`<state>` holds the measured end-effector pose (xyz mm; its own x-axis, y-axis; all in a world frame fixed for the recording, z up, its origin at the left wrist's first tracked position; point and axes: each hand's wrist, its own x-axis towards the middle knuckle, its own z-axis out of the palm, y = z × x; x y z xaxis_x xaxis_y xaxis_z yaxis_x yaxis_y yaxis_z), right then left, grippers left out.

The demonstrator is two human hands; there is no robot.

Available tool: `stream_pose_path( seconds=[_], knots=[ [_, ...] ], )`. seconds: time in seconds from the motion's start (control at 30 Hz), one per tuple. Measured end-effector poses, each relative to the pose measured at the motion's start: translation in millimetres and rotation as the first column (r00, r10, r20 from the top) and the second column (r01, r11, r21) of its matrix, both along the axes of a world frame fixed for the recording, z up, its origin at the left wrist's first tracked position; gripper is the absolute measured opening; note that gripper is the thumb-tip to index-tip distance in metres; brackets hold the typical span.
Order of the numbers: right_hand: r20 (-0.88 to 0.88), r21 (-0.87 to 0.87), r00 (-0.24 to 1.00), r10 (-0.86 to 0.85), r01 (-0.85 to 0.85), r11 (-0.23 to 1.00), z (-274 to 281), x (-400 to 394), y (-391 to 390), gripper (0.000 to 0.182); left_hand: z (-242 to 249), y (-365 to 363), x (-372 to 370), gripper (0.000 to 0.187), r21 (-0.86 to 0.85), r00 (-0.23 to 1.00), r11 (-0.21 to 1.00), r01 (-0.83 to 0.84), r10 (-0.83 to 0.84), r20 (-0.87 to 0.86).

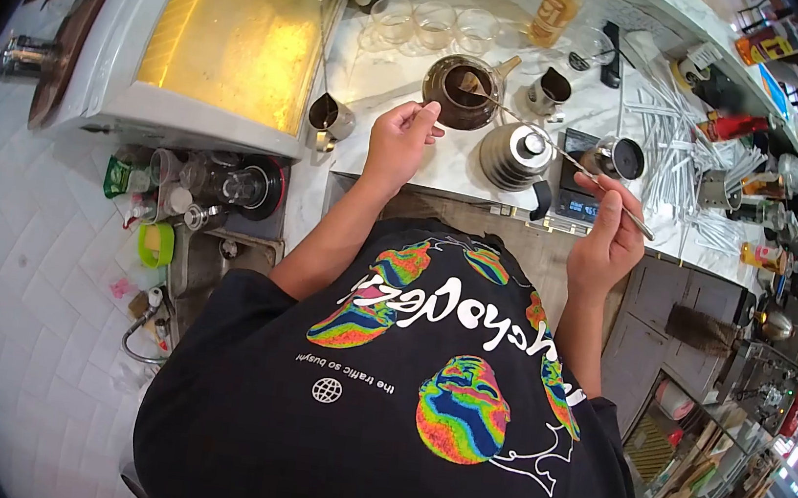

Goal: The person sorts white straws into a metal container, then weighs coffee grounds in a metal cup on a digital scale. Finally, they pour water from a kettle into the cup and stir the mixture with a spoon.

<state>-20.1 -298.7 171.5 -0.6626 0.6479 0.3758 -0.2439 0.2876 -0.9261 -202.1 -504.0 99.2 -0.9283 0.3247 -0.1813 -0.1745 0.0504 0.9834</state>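
My right hand [609, 224] grips the end of a long bar spoon [554, 145] with a twisted metal shaft. The spoon's far end reaches into a round, dark brown pot [480, 119] with a tan side handle. What lies inside the pot looks dark. Close to the pot's near left edge is my left hand [403, 143], its fingers curled together and thumb up; whether anything is between them is hidden. A steel kettle [511, 163] with a black handle stands between my hands. Beside it, a metal cup [616, 159] with a dark top is at a black scale [576, 208].
Steel pitchers stand at right [549, 91] and left [333, 120] of the pot. Behind are clear glasses [434, 25] and a bottle [551, 18]. Wrapped straws [666, 152] spread at right. A lit, yellow-glowing cabinet [247, 25] and a sink [204, 271] are on the left.
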Motion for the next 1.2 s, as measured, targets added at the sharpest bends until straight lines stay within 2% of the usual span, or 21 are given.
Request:
stream_pose_path(
  seconds=[0.1,0.13,0.33,0.43,0.53,0.77,1.0,1.1,1.2],
  knots=[
    [-0.024,-0.02,0.999,-0.042,0.041,0.999,2.4,18.8,20.3,0.026,11.0,20.3,7.3,0.033,0.007,0.999,0.999,0.046,-0.046,-0.028],
    [0.0,0.03,0.997,-0.073,0.073,0.997,2.0,26.4,28.8,0.027,14.1,28.2,9.8,0.034,0.007,0.998,0.998,0.064,-0.064,-0.023],
    [-0.08,-0.14,0.991,-0.104,0.092,0.986,10.0,57.3,64.8,0.028,23.9,75.2,25.9,0.034,0.038,0.988,0.988,0.152,-0.152,0.002],
    [-0.112,-0.284,0.984,-0.137,0.101,0.954,7.7,73.5,86.6,0.027,25.6,97.8,33.2,0.034,0.064,0.985,0.984,0.165,-0.167,0.041],
    [-0.161,-0.338,0.977,-0.139,0.078,0.938,13.2,86.7,104.2,0.027,25.3,114.7,41.9,0.034,0.052,0.984,0.984,0.168,-0.17,0.049],
    [-0.247,-0.352,0.947,-0.207,0.111,0.929,10.7,144.0,166.4,0.027,18.8,136.9,61.3,0.032,0.047,0.988,0.99,0.132,-0.135,0.08],
    [0.031,-0.289,0.953,-0.3,0.296,0.91,-19.1,165.3,200.0,0.028,10.4,136.5,74.4,0.03,0.104,0.99,0.994,0.034,-0.048,0.135],
    [0.157,-0.183,0.943,-0.293,0.319,0.93,-36.7,154.4,205.4,0.029,7.9,136.9,83.6,0.03,0.102,0.987,0.994,0.028,-0.044,0.156],
    [0.113,-0.153,0.968,-0.226,0.242,0.958,-41.4,142.6,206.6,0.027,5.3,137.4,94.0,0.031,0.071,0.986,0.997,0.02,-0.031,0.164]
  ],
)
